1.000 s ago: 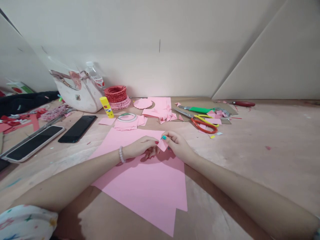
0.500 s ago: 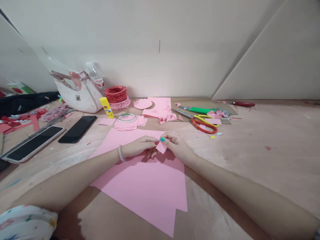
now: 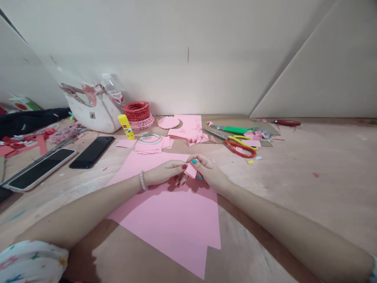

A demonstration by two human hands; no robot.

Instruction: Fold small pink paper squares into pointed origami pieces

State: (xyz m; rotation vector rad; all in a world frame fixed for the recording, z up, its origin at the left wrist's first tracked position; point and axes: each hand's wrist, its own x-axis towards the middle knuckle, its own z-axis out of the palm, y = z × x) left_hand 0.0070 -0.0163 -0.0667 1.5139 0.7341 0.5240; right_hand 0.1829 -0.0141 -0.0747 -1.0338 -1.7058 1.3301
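Note:
Between my two hands is a small piece of pink paper, which looks folded. My left hand pinches its left edge between thumb and fingers. From the right, my right hand grips the same piece with thumb and fingertips. Both hands are just over a large pink paper sheet that lies flat on the table. Beyond them sit a pile of small pink paper squares and a roll of tape on top of it.
Scissors with orange handles, a green-handled tool and pink scraps lie at the back. A glue stick, red scalloped rings, a white handbag and two phones are at the left.
The small paper has turned and now shows a squarer, folded face. My right thumb has shifted slightly up and to the right, and more of its fingertips show below the paper.

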